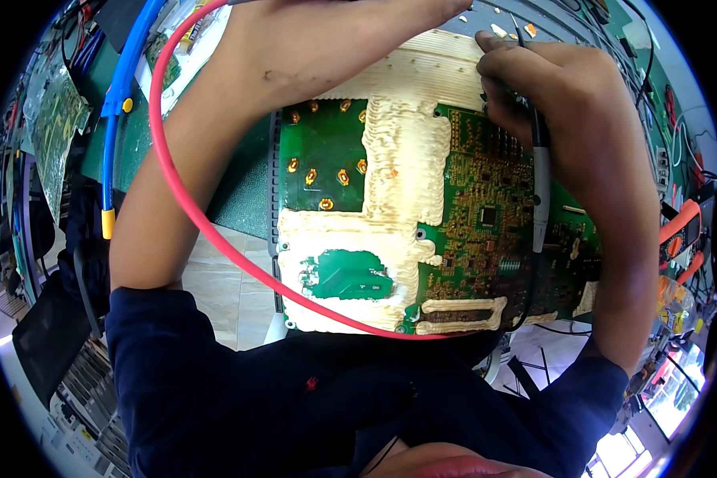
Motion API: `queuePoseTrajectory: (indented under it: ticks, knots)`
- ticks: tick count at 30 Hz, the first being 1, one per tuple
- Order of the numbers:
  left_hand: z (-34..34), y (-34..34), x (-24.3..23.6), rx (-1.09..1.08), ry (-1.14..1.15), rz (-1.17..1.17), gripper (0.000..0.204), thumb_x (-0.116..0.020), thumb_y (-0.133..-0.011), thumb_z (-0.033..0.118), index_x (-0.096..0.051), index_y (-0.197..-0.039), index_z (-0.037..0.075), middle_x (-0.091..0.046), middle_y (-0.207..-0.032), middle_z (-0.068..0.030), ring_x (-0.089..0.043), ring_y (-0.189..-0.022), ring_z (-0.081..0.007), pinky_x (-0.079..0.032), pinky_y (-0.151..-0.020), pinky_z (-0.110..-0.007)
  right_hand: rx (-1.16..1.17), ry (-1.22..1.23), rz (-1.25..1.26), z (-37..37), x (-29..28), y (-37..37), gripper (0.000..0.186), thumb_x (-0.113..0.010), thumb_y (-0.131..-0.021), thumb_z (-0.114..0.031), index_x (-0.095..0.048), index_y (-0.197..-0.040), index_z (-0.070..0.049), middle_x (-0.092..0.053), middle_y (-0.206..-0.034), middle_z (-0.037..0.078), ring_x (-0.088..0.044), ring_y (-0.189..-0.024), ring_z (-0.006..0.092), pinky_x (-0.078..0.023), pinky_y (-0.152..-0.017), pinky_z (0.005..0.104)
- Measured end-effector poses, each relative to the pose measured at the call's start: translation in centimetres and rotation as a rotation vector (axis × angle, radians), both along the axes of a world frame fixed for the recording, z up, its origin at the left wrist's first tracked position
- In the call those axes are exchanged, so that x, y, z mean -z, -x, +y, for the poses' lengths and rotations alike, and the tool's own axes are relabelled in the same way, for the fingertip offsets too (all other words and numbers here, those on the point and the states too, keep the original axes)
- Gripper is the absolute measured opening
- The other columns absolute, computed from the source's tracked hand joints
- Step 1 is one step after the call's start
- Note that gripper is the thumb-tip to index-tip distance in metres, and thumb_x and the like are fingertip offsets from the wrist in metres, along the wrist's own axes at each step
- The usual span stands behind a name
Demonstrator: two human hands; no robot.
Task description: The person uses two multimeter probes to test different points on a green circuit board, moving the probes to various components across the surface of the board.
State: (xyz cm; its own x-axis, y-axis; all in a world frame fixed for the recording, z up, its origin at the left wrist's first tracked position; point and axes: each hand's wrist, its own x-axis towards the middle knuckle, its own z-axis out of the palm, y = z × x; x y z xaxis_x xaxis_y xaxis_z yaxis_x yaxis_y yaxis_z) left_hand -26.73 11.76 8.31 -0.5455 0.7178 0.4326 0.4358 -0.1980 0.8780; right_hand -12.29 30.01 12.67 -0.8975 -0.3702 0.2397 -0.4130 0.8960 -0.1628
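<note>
My left hand [334,44] reaches over the upper part of a green circuit board [482,215]; its thumb is stretched out and its other fingers are out of view. My right hand [566,103] is closed around a slim black-and-grey pen-like tool [541,199], its thin tip pointing up near small pale and orange scraps [530,32] at the top edge. A black cord runs down from the tool's lower end. Thick ridged cream material [402,159] covers bands of the board, around orange terminals [342,177] and a bare green patch [346,275].
A red cable [240,261] loops across my left forearm and the board. A blue hose [115,119] with yellow fittings hangs left over the green mat [239,191]. At right lie an orange-cased meter [677,223] and cords. A black chair [40,319] is at lower left.
</note>
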Motion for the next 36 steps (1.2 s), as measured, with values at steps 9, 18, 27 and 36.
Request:
queuePoseTrajectory:
  ticks: [9, 18, 27, 36]
  knots:
    - [0.1, 0.2, 0.3, 0.007, -0.039, 0.035, 0.009, -0.076, -0.09, 0.006, -0.07, -0.093, -0.001, -0.071, -0.086, -0.0066, -0.065, -0.076, -0.0075, -0.053, -0.067, -0.021, 0.005, -0.11, -0.022, 0.3, -0.2, -0.1, 0.006, -0.062, -0.091, -0.005, -0.062, -0.091, 0.001, -0.053, -0.064, 0.008, -0.056, -0.057, 0.0256, -0.044, -0.058, 0.0355]
    - [0.1, 0.5, 0.3, 0.026, -0.052, 0.039, 0.011, -0.076, -0.09, 0.007, -0.07, -0.093, -0.001, -0.071, -0.084, -0.0067, -0.065, -0.074, -0.007, -0.053, -0.065, -0.021, 0.005, -0.104, 0.038, 0.3, 0.2, -0.1, 0.006, -0.062, -0.09, -0.006, -0.061, -0.091, 0.0, -0.051, -0.066, 0.008, -0.054, -0.057, 0.0249, -0.041, -0.056, 0.036]
    - [0.1, 0.2, 0.2, 0.023, -0.044, -0.009, 0.012, -0.076, -0.09, 0.007, -0.069, -0.093, -0.002, -0.071, -0.085, -0.0068, -0.065, -0.074, -0.0067, -0.053, -0.065, -0.02, 0.066, -0.111, 0.0, 0.3, 0.1, -0.2, 0.01, -0.063, -0.085, -0.005, -0.063, -0.094, 0.0, -0.054, -0.069, 0.008, -0.057, -0.06, 0.0256, -0.042, -0.057, 0.0352]
    - [0.1, 0.0, 0.2, 0.024, -0.053, -0.023, 0.011, -0.076, -0.089, 0.006, -0.07, -0.093, -0.002, -0.071, -0.084, -0.0066, -0.065, -0.075, -0.0068, -0.053, -0.066, -0.021, -0.053, 0.046, 0.11, 1.9, 0.8, 0.4, 0.017, -0.071, -0.086, -0.004, -0.07, -0.102, 0.001, -0.073, -0.093, 0.017, -0.073, -0.081, 0.0334, -0.055, -0.072, 0.0367]
